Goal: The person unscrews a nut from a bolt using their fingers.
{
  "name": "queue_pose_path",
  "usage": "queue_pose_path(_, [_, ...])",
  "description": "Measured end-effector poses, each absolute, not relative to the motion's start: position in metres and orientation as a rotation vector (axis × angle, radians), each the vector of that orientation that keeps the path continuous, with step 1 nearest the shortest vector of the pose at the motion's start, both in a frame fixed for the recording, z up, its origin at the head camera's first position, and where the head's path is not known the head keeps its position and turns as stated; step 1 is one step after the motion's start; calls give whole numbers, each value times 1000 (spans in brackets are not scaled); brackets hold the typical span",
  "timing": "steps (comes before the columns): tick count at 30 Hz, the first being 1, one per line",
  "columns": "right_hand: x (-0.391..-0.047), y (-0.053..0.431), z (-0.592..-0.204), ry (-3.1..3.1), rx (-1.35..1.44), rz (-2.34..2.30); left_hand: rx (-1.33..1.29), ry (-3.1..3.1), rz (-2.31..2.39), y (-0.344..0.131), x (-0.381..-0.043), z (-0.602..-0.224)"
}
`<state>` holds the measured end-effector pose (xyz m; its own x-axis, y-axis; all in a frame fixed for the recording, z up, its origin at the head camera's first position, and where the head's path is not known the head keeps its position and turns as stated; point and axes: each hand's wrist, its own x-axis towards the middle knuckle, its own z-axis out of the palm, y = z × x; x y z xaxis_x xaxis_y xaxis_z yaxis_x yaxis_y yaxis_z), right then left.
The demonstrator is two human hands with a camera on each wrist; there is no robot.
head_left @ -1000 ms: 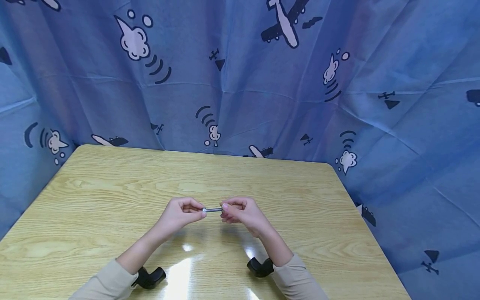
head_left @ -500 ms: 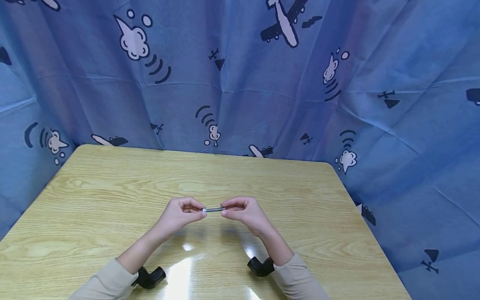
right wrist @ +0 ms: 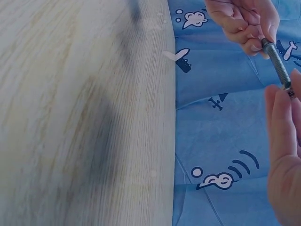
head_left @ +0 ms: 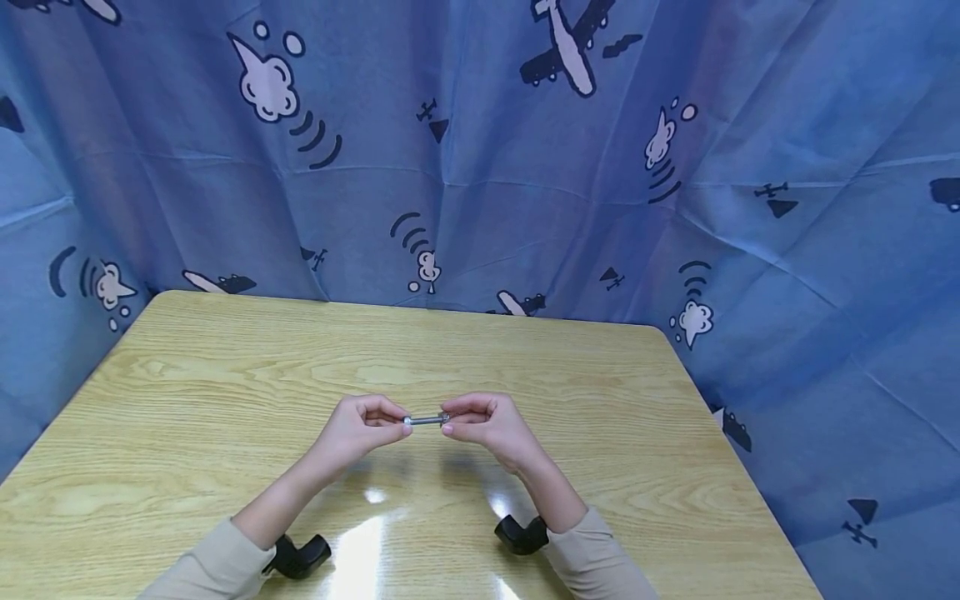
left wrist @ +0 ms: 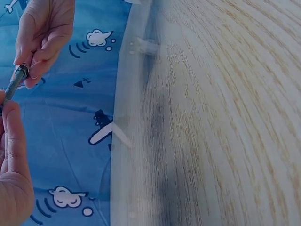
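A threaded metal bolt (head_left: 427, 420) is held level above the table, spanning the space between both hands. My left hand (head_left: 367, 425) pinches the head end between thumb and fingers. At the other end sits a nut (right wrist: 289, 92), which my right hand (head_left: 483, 427) pinches, forefinger above and thumb below. In the left wrist view, the nut shows as a dark hexagon at the right hand's fingertips (left wrist: 29, 81). From the right wrist, the bright thread shows between the left hand (right wrist: 249, 23) and the right hand (right wrist: 284, 136).
Under the hands is a wood-grain table (head_left: 360, 342) with glare near its front. A blue curtain (head_left: 495, 167) printed with planes and clouds hangs behind and at the sides. Black wrist cameras (head_left: 300, 557) jut from both forearms.
My right thumb has rolled down from over the nut, and the right fingers have straightened, so the nut end shows more. My left hand and the bolt have stayed nearly still.
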<state>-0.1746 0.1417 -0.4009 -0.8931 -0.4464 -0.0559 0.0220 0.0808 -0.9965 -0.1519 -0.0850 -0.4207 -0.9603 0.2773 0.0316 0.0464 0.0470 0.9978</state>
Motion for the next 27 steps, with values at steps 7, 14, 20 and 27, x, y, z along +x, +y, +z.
queue_pose_path(7, [-176, 142, -403, 2006, -421, -1829, 322, 2140, 2044, -86, -152, -422])
queue_pose_path(14, [-178, 141, -404, 1982, -415, -1832, 330, 2145, 2040, -85, -153, -422])
queue_pose_path(20, [-177, 141, -402, 2019, -401, -1846, 326, 2140, 2034, -85, -151, -420])
queue_pose_path(27, [-176, 141, -402, 2049, -382, -1847, 337, 2128, 2043, -84, -151, -419])
